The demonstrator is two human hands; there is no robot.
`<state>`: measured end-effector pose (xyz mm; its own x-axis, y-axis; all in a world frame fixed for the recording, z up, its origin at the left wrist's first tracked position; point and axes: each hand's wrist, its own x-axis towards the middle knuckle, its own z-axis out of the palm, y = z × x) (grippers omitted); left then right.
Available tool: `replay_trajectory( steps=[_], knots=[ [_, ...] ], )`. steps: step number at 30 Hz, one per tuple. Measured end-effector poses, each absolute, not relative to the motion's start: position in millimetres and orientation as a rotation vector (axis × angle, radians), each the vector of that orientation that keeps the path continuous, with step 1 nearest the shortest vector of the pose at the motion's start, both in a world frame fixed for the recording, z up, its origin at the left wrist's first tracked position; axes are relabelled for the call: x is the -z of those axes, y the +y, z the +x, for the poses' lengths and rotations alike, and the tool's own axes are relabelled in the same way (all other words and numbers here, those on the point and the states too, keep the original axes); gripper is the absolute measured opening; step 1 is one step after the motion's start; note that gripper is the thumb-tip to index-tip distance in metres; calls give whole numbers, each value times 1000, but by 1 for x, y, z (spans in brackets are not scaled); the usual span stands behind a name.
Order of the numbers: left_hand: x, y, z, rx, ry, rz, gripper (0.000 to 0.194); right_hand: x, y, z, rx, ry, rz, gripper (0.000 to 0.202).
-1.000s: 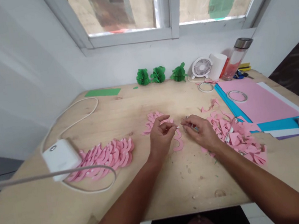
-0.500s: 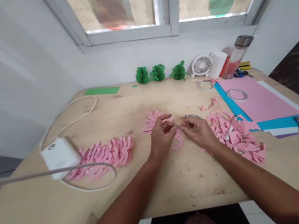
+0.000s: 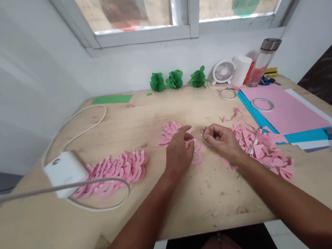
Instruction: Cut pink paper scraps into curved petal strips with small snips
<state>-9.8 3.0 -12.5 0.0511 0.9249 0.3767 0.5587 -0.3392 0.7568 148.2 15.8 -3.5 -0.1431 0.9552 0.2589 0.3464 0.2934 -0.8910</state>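
My left hand [image 3: 179, 151] is over a scalloped pink paper cutout [image 3: 198, 159], its thumb and fingers pinched together; what they hold, if anything, is too small to make out. A little to the right, my right hand [image 3: 224, 143] is closed on a thin ring-shaped roll of tape [image 3: 206, 140], mostly hidden by the fingers. A fanned pile of pink paper cutouts [image 3: 168, 132] lies just behind my left hand. To the left is a long overlapping row of similar cutouts with white strips [image 3: 123, 168].
Pink paper scraps [image 3: 264, 148] are heaped to the right, with scissors partly among them. Coloured paper sheets [image 3: 291, 109] carry another tape roll [image 3: 262, 104]. Green paper puffs [image 3: 174, 79], a small fan [image 3: 224, 71] and a bottle [image 3: 263, 64] stand at the back. A white cabled box [image 3: 66, 173] sits left.
My hands have moved apart from their fingertip-to-fingertip pinch. The right hand has shifted slightly right, and the tape roll's edge now shows at its fingertips.
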Motion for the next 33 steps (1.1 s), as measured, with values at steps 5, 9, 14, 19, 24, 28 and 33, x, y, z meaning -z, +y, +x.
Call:
replay_trajectory(
  steps=[5, 9, 14, 19, 24, 28, 33],
  knots=[
    [22, 5, -8, -850, 1540, 2293, 56, 10, 20, 151, -902, -1571, -1206, 14],
    [21, 3, -6, -641, 1558, 2350, 61, 10, 20, 152, -921, -1541, -1187, 14],
    [17, 1, -7, -487, 1580, 2315, 57, 9, 19, 152, -938, -1510, -1189, 12],
    [20, 1, -7, -545, 1584, 2300, 58, 9, 20, 151, -992, -1443, -1180, 14],
    [18, 0, -7, -552, 1598, 2233, 60, 1, 17, 151, -1325, -1208, -1069, 16],
    [11, 0, -9, -587, 1576, 2057, 57, -9, 15, 154, -1655, -1010, -915, 16],
    [4, 2, -11, -649, 1529, 1884, 51, -9, 13, 155, -1766, -951, -855, 14]
  ],
)
